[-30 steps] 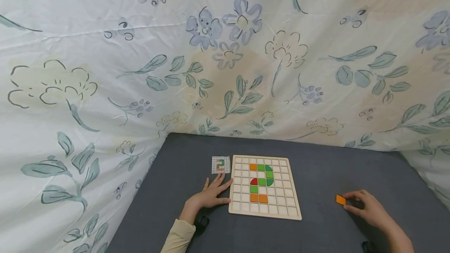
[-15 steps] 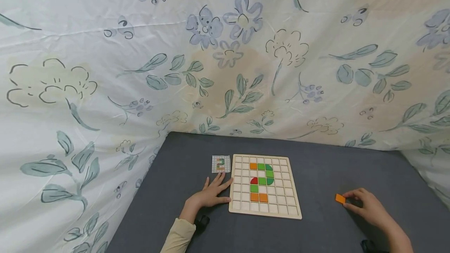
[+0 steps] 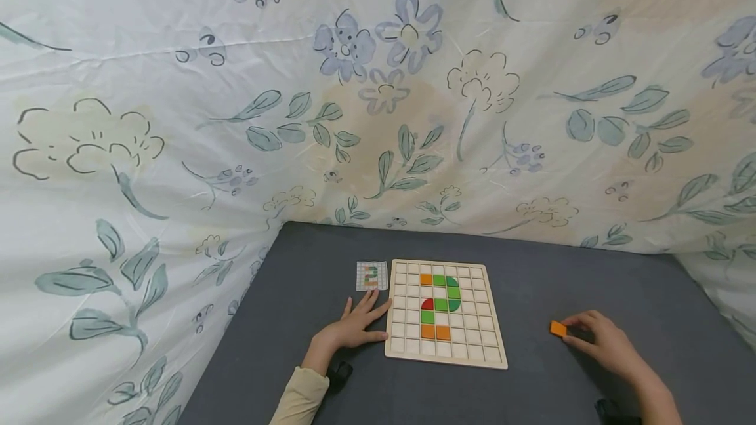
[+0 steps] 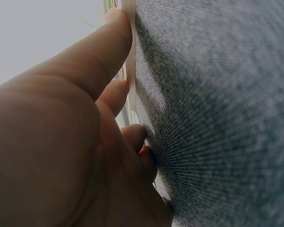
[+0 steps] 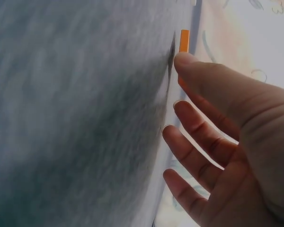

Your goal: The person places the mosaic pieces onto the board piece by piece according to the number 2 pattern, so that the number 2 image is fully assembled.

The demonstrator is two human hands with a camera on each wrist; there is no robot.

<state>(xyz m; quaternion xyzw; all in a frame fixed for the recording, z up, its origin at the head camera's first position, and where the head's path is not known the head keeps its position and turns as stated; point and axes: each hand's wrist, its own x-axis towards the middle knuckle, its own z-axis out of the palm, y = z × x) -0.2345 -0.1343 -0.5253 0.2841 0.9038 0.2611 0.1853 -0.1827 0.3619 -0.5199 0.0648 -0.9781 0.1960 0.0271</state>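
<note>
A wooden grid board (image 3: 472, 349) lies on the dark table, with orange, green and red tiles set in some of its squares. My left hand (image 3: 350, 331) rests with spread fingers against the board's left edge; in the left wrist view its thumb (image 4: 104, 52) touches the wooden rim. To the right of the board, my right hand (image 3: 602, 343) pinches an orange square tile (image 3: 558, 328) between thumb and forefinger. In the right wrist view the orange tile (image 5: 183, 41) stands out past the thumb tip, and the other fingers are loosely bent.
A small pattern card (image 3: 371, 276) lies beside the board's upper left corner, close to the left fingertips. Floral cloth (image 3: 378, 117) hangs behind and on both sides of the dark table (image 3: 531, 281). A black strap (image 3: 339, 376) shows at the left wrist.
My right hand, holding the orange tile, has moved slightly left toward the board, mostly in the last half second. The left hand and the board have stayed put.
</note>
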